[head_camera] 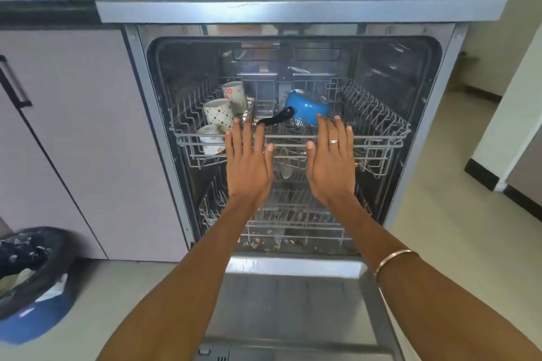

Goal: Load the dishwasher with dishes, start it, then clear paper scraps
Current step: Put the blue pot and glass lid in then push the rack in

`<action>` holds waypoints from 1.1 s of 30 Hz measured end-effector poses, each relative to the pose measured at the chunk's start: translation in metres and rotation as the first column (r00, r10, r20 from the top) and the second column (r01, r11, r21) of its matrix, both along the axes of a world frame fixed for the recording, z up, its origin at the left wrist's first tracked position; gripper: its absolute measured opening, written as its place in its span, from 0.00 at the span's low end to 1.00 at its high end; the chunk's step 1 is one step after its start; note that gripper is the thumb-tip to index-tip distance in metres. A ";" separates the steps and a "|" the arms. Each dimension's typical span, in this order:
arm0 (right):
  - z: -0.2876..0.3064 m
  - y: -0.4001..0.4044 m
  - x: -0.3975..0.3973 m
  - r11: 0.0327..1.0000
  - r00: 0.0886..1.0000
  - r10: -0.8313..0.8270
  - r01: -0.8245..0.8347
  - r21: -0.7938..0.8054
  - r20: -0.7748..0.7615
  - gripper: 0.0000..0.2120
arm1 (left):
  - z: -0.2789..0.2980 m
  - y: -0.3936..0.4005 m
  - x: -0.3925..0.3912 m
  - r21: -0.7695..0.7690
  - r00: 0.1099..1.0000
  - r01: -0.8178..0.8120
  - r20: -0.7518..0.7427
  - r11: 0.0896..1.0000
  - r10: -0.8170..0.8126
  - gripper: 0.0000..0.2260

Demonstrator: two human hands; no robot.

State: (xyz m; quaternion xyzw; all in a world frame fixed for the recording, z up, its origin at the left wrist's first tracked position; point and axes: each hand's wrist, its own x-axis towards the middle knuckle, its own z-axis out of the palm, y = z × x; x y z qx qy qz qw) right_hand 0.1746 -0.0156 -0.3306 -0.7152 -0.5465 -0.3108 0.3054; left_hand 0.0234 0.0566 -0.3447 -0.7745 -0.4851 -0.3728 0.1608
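inside upper rack: three mugs, blue saucepan.

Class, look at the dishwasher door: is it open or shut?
Open. The door lies folded down flat below the hands, and both racks, with mugs and a blue pan, are in plain view.

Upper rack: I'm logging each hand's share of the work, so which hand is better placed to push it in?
Neither clearly: left hand and right hand lie flat and level against the upper rack front rail, either side of its middle.
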 end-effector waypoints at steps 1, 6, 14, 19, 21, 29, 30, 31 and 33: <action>0.000 0.007 -0.001 1.000 1.000 -0.006 0.006 -0.012 0.005 0.26 | 0.001 0.008 0.000 -0.006 1.000 -0.009 0.000 1.000 0.009 0.24; -0.004 0.034 0.007 0.999 0.999 -0.030 0.031 -0.042 0.022 0.27 | -0.003 0.039 0.002 0.023 0.999 -0.006 -0.049 1.000 0.007 0.25; -0.001 0.046 0.038 0.995 0.998 -0.015 0.022 -0.097 0.069 0.28 | -0.004 0.053 0.027 0.033 0.999 0.021 -0.033 0.999 -0.019 0.26; 0.007 0.053 0.033 0.990 0.998 -0.018 0.025 -0.137 0.055 0.28 | 0.006 0.059 0.021 0.004 0.997 0.042 -0.060 0.999 -0.042 0.26; 0.009 0.051 0.034 0.987 0.998 -0.016 0.026 -0.159 0.062 0.28 | 0.008 0.057 0.020 -0.023 0.996 0.038 -0.081 0.999 -0.039 0.27; 0.019 0.040 0.027 0.952 0.997 -0.039 0.056 -0.301 0.064 0.29 | 0.019 0.049 0.018 -0.190 0.990 0.000 -0.141 0.982 -0.027 0.34; 0.020 0.039 0.026 0.946 0.997 -0.037 0.055 -0.320 0.060 0.29 | 0.020 0.048 0.018 -0.208 0.987 -0.003 -0.158 0.978 -0.031 0.35; 0.022 0.038 0.025 0.939 0.998 -0.032 0.049 -0.341 0.055 0.30 | 0.021 0.047 0.017 -0.221 0.984 -0.005 -0.175 0.975 -0.034 0.35; 0.026 0.036 0.024 0.922 0.999 -0.020 0.034 -0.386 0.040 0.32 | 0.024 0.046 0.014 -0.239 0.980 0.003 -0.194 0.971 -0.051 0.36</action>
